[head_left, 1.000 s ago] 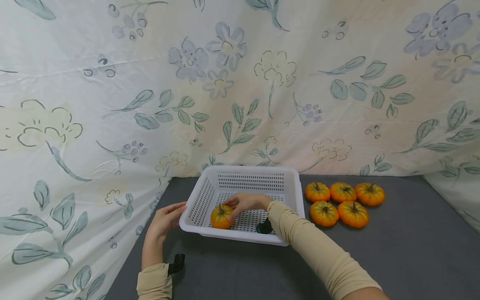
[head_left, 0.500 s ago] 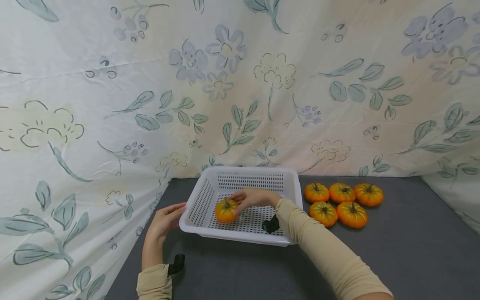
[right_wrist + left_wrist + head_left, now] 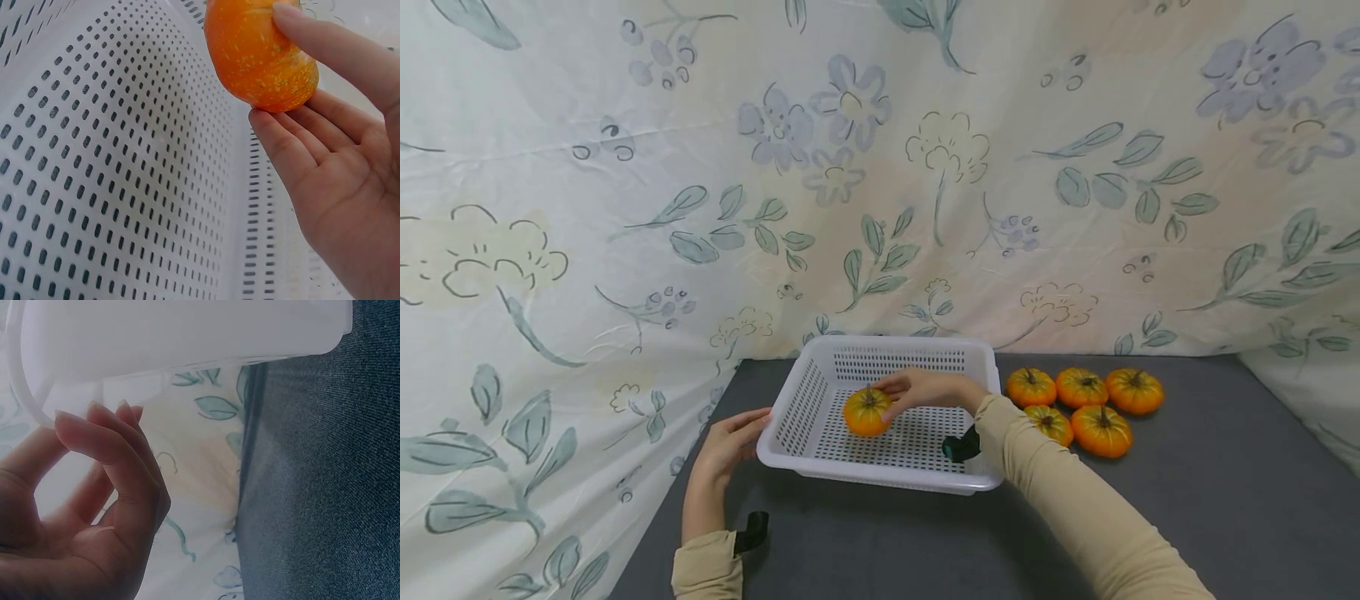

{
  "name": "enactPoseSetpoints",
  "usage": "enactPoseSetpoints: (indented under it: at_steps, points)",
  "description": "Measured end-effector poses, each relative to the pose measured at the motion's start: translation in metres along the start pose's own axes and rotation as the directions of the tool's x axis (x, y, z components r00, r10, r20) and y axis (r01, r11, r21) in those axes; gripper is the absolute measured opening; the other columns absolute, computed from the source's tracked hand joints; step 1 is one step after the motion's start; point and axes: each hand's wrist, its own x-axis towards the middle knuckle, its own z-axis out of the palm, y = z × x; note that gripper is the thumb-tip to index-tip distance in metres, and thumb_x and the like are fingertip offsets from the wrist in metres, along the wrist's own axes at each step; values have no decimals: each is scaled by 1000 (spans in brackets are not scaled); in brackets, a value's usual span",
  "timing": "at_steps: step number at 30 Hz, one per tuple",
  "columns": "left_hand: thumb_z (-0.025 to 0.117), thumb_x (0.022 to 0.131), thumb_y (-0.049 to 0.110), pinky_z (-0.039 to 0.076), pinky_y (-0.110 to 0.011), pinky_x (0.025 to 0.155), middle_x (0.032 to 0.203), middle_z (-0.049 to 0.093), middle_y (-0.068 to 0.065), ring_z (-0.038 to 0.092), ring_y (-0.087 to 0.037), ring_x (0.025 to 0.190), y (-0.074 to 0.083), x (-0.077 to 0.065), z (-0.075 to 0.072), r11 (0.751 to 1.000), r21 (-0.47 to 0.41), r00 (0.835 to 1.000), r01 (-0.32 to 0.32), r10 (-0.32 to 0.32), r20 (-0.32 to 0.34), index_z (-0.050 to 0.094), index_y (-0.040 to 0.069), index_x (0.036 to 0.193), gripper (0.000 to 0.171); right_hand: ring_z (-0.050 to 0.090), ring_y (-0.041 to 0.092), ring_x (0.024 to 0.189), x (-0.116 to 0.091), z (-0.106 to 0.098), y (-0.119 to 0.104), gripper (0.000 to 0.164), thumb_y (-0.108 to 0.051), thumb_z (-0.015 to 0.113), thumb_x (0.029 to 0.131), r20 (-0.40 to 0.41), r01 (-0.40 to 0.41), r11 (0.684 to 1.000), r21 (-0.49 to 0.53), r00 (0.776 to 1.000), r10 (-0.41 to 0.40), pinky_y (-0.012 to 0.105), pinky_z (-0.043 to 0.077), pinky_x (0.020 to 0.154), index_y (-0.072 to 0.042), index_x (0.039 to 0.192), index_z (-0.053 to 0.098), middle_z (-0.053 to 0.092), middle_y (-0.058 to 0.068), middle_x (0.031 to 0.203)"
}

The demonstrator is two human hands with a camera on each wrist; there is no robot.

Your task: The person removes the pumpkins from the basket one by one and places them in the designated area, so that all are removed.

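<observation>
A small orange pumpkin [image 3: 867,412] is held between the thumb and fingers of my right hand [image 3: 925,389], inside the white plastic basket [image 3: 880,475]. In the right wrist view, the pumpkin [image 3: 259,56] has the thumb on one side and the fingertips under the other; it appears raised off the perforated floor. My left hand [image 3: 727,446] is at the basket's left end, pinching the rim. Its curled fingers [image 3: 125,462] meet the smooth white rim and wall [image 3: 156,337] in the left wrist view.
Several more orange pumpkins [image 3: 1101,431] stand grouped on the dark table [image 3: 1210,500], right of the basket. A floral cloth [image 3: 925,167] hangs behind and along the left side. Black wrist devices [image 3: 961,446] are worn on both arms.
My right hand has carried the pumpkin rightward and slightly farther back within the basket. The left hand stays at the rim, and the basket has hardly shifted.
</observation>
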Motion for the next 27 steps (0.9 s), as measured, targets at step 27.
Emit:
enactPoseSetpoints:
  at_steps: [27]
  points:
    - [72, 89, 33, 51, -28, 71, 99, 70, 10, 64, -5, 85, 1, -1, -2, 1000, -9, 1000, 4, -3, 11, 58, 0, 133, 56, 37, 32, 144, -77, -33, 2, 72, -23, 71, 89, -71, 70, 997, 39, 995, -67, 45, 34, 114, -9, 150, 36, 37, 12, 156]
